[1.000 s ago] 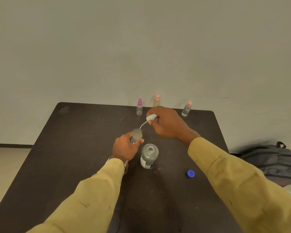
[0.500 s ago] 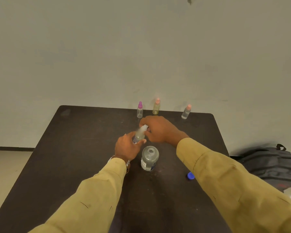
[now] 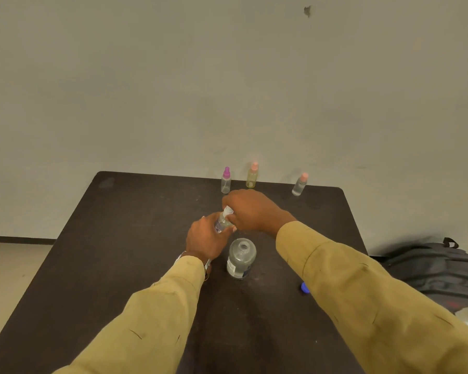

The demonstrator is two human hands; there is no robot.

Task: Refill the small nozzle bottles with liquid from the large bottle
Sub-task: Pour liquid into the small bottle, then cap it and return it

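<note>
3 small bottles (image 3: 252,176) along table (image 3: 119,252) far edge; large bottle (image 3: 241,259) centre, cap (image 3: 304,287) right.

head | wide-angle, worn on head | looks forward and down | close over table (image 3: 146,238); wall (image 3: 227,76) beyond

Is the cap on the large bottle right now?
No, the large bottle stands with its mouth open, and a blue cap lies apart on the table.

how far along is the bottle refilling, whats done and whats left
Done: the large bottle stands uncapped, its blue cap lying on the table. In hand: the left hand holds one small bottle while the right hand grips its white nozzle top at the neck. Left: the purple-topped bottle, yellow bottle and pink-topped bottle stand capped at the far edge, fill unclear.
</note>
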